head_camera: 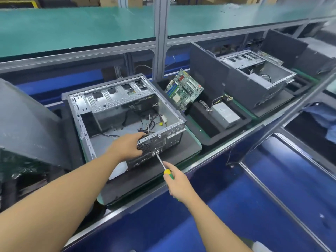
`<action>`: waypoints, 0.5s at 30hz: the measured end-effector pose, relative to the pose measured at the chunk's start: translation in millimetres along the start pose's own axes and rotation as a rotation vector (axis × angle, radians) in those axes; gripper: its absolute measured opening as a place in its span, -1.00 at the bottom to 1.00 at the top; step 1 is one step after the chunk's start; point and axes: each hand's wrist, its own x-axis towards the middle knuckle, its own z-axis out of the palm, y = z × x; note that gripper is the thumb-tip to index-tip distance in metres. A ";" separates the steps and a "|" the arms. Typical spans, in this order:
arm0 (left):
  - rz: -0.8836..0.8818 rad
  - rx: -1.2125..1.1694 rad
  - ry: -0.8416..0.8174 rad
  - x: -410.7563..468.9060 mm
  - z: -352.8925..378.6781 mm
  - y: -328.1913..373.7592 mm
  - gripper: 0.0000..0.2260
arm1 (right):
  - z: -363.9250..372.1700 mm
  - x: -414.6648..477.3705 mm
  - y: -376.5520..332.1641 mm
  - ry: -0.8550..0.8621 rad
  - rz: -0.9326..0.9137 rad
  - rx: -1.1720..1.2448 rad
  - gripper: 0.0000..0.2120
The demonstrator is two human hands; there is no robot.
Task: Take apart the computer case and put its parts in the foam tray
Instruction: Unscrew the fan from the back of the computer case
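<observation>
Roughly at centre frame, the computer case [112,100] lies on its side with the open face up, resting on a dark pad [145,180] on the workbench. Loose cables [151,122] trail across its bare floor. The left hand [127,146] reaches in from the lower left and grips the near rear panel of the case, fingers curled over its top edge by the perforated grille. The right hand [179,182], lower centre, is closed round the yellow-and-green handle of a screwdriver [161,161]. The shaft slants up and left, and its tip meets the rear panel just below the left hand.

Just right of the case sits the black foam tray [227,134]. A green motherboard [183,90] stands tilted at its far end, and a grey power supply [225,113] lies in a compartment nearer the right side, its wires sticking up.

In the upper right of the frame a second case [254,82] rests open between upright dark foam panels. A green-topped shelf [72,28] spans the top of the frame.
</observation>
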 end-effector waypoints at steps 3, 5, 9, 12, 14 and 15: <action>-0.004 -0.010 0.033 3.3 3.6 -2.5 -0.43 | 3.9 9.5 1.3 -0.019 0.009 -0.091 -0.59; -0.005 0.002 0.044 5.6 5.8 -4.9 -0.42 | 7.0 13.9 3.5 -0.025 0.006 -0.101 -0.59; -0.009 0.034 0.073 7.5 9.4 -9.1 -0.40 | 13.1 18.8 7.5 -0.012 -0.017 -0.087 -0.60; -0.006 0.038 0.082 9.0 9.9 -9.7 -0.39 | 14.8 24.3 5.9 -0.019 -0.023 -0.076 -0.60; -0.008 0.044 0.089 9.3 10.3 -10.0 -0.40 | 14.7 25.9 4.1 -0.028 -0.031 -0.072 -0.60; -0.006 0.044 0.092 9.2 11.0 -10.3 -0.40 | 14.0 26.6 3.8 -0.031 -0.034 -0.071 -0.60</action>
